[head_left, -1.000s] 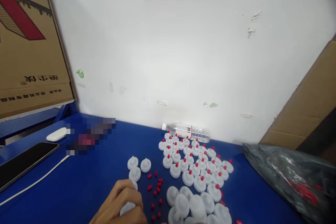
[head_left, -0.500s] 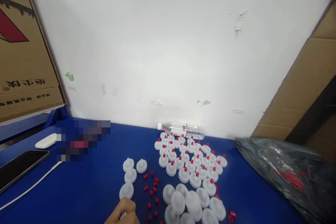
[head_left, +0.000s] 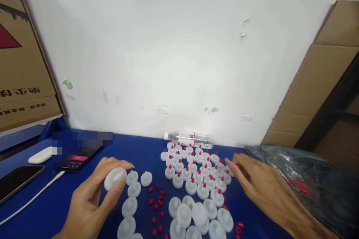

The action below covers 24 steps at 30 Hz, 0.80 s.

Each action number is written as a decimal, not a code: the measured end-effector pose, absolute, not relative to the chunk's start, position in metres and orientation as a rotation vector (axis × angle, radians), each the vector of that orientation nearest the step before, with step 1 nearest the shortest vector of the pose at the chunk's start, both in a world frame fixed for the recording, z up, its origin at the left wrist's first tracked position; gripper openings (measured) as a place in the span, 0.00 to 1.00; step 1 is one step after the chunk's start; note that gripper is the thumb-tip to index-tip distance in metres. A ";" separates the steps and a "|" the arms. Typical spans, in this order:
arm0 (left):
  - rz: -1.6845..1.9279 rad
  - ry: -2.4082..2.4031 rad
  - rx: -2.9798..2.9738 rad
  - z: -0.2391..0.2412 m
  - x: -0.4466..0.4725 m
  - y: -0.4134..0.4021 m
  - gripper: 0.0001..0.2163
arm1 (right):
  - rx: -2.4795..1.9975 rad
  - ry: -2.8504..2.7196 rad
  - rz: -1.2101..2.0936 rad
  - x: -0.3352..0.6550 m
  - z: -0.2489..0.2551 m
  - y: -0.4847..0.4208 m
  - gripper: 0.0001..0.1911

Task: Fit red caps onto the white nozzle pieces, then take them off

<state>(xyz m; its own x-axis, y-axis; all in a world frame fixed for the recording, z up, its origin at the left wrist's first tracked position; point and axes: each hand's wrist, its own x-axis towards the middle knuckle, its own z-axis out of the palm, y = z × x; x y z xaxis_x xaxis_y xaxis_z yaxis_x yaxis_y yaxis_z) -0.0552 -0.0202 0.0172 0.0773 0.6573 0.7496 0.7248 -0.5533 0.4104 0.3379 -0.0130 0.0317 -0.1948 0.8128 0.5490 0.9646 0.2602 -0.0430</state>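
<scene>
My left hand (head_left: 92, 194) is raised over the left part of the table, pinching a white translucent nozzle cap (head_left: 114, 178) between thumb and fingers. No red tip shows on that cap. Just below and right of it stands a column of similar bare caps (head_left: 129, 207). My right hand (head_left: 252, 173) curls over the right edge of a group of red-tipped nozzle caps (head_left: 202, 190). Its fingers close on a red-tipped cap (head_left: 230, 171) that they partly hide. Small red tips (head_left: 160, 203) lie loose between the bare caps and a heaped cluster of more bare caps (head_left: 184, 214).
A clear bottle (head_left: 186, 139) lies against the white wall behind the caps. Two phones (head_left: 19, 182), a white case (head_left: 40, 155) and a cable (head_left: 36, 199) are at left. A dark plastic bag (head_left: 297, 171) and cardboard (head_left: 311, 93) stand at right.
My left hand has risen into view with a bare nozzle cap in its fingers. My right hand has come in from the right to the red-tipped caps. The view has turned slightly right.
</scene>
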 end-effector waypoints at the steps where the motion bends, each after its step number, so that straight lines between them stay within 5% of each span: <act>1: -1.543 -1.430 -2.262 0.017 -0.055 -0.012 0.09 | -1.694 -2.100 -0.365 0.344 0.030 -0.011 0.21; 10: -1.573 -1.769 -2.361 -0.002 -0.063 0.016 0.17 | -1.975 -2.276 0.244 0.351 0.038 -0.017 0.16; 14: -1.521 -1.749 -2.330 -0.001 -0.068 0.029 0.18 | -1.935 -2.203 0.090 0.359 0.042 -0.012 0.21; 24: -1.444 -1.873 -2.398 -0.010 -0.076 0.063 0.20 | -1.864 -2.054 -0.204 0.365 0.005 0.011 0.15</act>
